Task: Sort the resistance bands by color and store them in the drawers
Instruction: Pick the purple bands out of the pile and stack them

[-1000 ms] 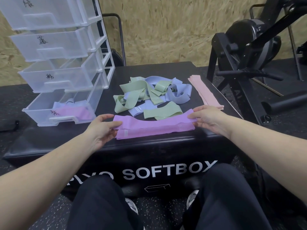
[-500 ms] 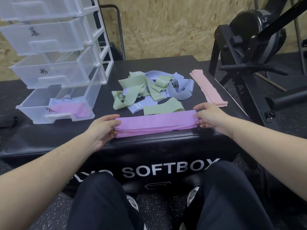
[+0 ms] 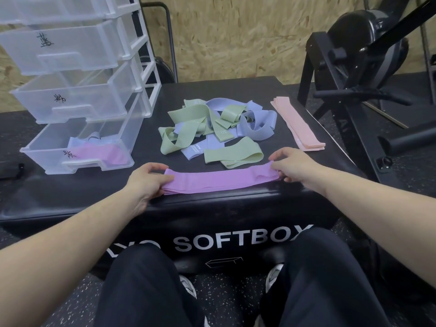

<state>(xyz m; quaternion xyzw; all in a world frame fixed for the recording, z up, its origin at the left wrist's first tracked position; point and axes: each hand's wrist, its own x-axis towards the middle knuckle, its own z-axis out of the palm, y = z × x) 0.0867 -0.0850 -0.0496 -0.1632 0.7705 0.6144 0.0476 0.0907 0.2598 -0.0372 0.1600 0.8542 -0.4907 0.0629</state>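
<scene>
A black padded box [image 3: 236, 208] serves as the worktop. On it stand a clear drawer unit [image 3: 77, 90] at the left, a purple band stack [image 3: 219, 180] along the near edge, and a pink band stack [image 3: 297, 123] at the right. A tangled pile of green and blue bands [image 3: 217, 128] lies in the middle.

Black SOFTBOX plyo box [image 3: 226, 241], black exercise machine [image 3: 358, 50] on right, OSB wall [image 3: 236, 36] behind, speckled floor [image 3: 77, 300].

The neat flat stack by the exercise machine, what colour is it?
Pale pink. The flat stack of fabric resistance bands shows best in the head view.
</scene>
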